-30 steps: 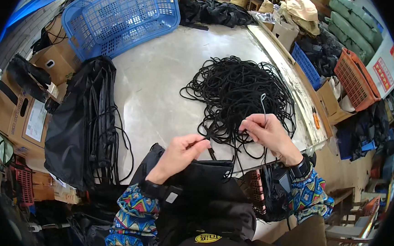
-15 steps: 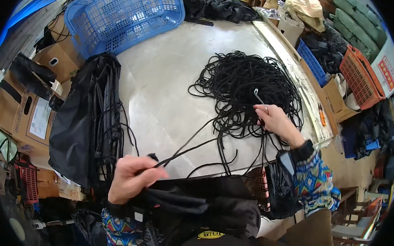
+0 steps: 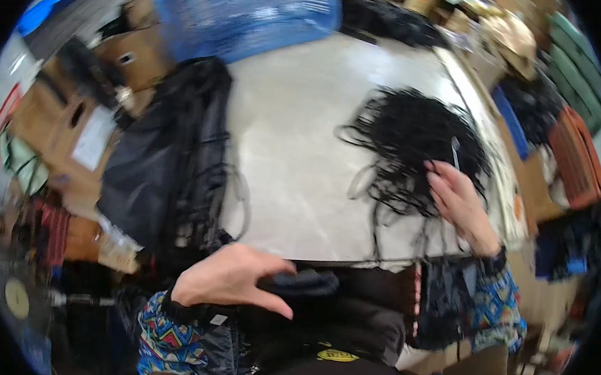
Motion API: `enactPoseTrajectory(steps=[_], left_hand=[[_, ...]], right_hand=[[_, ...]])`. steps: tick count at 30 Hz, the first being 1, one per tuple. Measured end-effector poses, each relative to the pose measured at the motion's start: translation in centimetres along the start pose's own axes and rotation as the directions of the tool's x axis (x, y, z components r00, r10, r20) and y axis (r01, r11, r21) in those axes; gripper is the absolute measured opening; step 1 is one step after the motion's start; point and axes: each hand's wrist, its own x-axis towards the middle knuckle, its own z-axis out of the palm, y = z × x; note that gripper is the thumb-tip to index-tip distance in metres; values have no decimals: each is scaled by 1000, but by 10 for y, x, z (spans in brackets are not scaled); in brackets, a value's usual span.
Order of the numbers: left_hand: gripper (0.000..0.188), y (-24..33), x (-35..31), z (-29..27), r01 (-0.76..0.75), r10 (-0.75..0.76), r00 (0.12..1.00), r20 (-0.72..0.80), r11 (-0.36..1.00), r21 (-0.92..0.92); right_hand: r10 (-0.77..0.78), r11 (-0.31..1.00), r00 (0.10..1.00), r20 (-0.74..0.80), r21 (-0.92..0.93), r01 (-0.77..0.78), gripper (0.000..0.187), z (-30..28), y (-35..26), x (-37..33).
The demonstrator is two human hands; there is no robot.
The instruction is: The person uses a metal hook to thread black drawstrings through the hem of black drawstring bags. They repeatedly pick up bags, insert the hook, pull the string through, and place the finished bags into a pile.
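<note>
My left hand (image 3: 228, 278) is at the table's near edge, thumb and fingers apart. Just beyond its fingertips lies a rolled bit of dark cloth (image 3: 311, 283) on my lap; whether they touch is unclear. My right hand (image 3: 461, 199) reaches over a tangled heap of black cord (image 3: 416, 129), fingers closed round a thin metal tool (image 3: 455, 151) whose shaft sticks up past them; its tip is blurred. Loose cord ends trail from the heap toward the near edge. Left of my work area, a stack of black fabric bags (image 3: 170, 157) with cords lies on the pale table (image 3: 296, 145).
A blue plastic basket (image 3: 250, 17) stands at the far left, with dark fabric (image 3: 392, 20) beside it. Cardboard boxes (image 3: 61, 129) line the left side. Along the right edge run pale strips (image 3: 489, 124), with an orange crate (image 3: 576, 158) beyond.
My left hand has let go of the stretched black cords and opened. The cords have dropped out of sight near it. The whole view has shifted, blurring; the right hand still grips the metal tool.
</note>
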Motion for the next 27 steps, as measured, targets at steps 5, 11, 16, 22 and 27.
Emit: enactPoseTrajectory(steps=[5,11,16,22,27], left_hand=[[11,29,-54,-72,132,-11,897,-442,961,244],[26,-49,-209,-131,22,-498,-102,-861,865,-502],[47,-185,-327,-82,695,-104,-423,-900,600,-396],[46,-203,-113,-73,737,-104,227,-968,668,101],[53,-307,-21,-103,715,-291,342,-893,698,46]], right_hand=[[-100,940,993,61,-322,114,27,-4,35,-13],[47,991,999,14,-128,-44,24,-14,26,-19],[61,991,994,86,-122,-51,23,0,32,-10],[70,984,996,62,-166,-58,21,6,33,-15],[10,876,996,90,-480,35,16,15,57,-28]])
